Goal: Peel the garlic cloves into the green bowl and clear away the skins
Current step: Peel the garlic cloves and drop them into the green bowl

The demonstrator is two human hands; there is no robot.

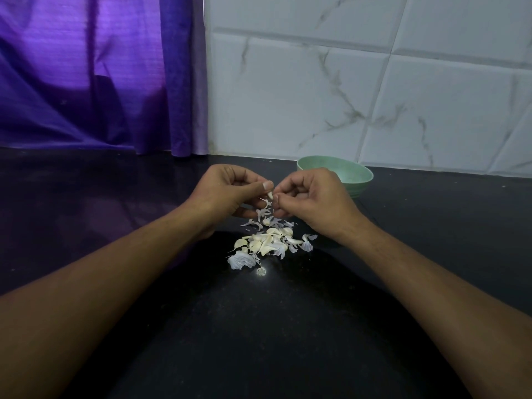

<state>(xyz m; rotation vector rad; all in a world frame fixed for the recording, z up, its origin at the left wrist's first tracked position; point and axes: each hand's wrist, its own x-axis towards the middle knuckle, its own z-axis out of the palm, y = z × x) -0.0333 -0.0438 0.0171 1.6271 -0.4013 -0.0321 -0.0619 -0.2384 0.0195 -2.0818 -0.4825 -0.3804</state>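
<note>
A small pale garlic clove (270,194) is held above the black counter (259,326) between my two hands. My left hand (227,191) pinches it with thumb and curled fingers. My right hand (311,197) pinches at the clove's skin from the right. Thin skin flakes (266,211) hang or fall just below the clove. A pile of garlic cloves and papery skins (266,243) lies on the counter under my hands. The green bowl (349,175) stands behind my right hand, partly hidden by it; the part of its inside that shows is bare.
A purple curtain (86,73) hangs at the back left. A white marble-tiled wall (374,82) rises behind the bowl. A small bright speck (261,271) lies on the counter in front of the pile.
</note>
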